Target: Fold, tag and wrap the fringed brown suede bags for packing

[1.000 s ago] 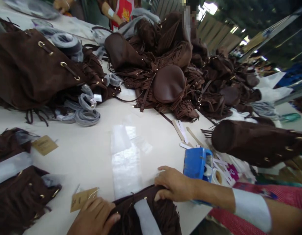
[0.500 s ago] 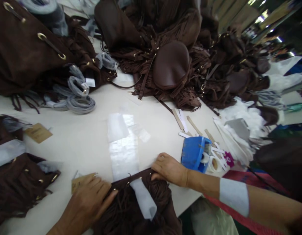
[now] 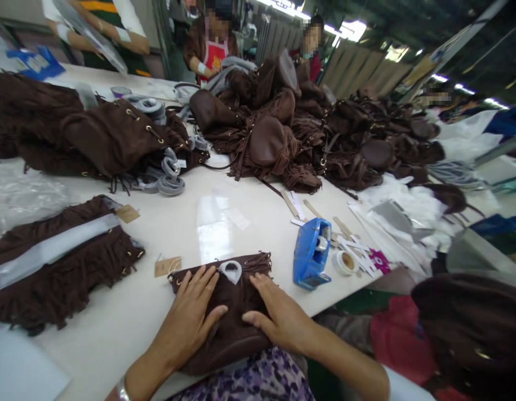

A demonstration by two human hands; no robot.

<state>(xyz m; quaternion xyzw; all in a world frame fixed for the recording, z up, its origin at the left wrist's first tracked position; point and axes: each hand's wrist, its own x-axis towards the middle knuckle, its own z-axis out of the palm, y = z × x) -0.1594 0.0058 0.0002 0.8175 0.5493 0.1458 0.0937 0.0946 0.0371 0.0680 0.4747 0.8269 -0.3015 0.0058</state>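
A brown suede fringed bag lies flat at the near edge of the white table. My left hand rests flat on its left half, fingers spread. My right hand lies flat on its right half, fingers stretched out. A grey-white strap loop sticks out at the bag's top edge. A tan paper tag lies on the table just left of the bag.
A blue tape dispenser and a tape roll sit to the right. Another fringed bag lies at left. A big heap of brown bags fills the far side. Other people work across the table.
The bag has been pulled flat in front of me. Both hands moved from gripping its top edge to lying spread on its body. The camera tilted up, showing more of the room.
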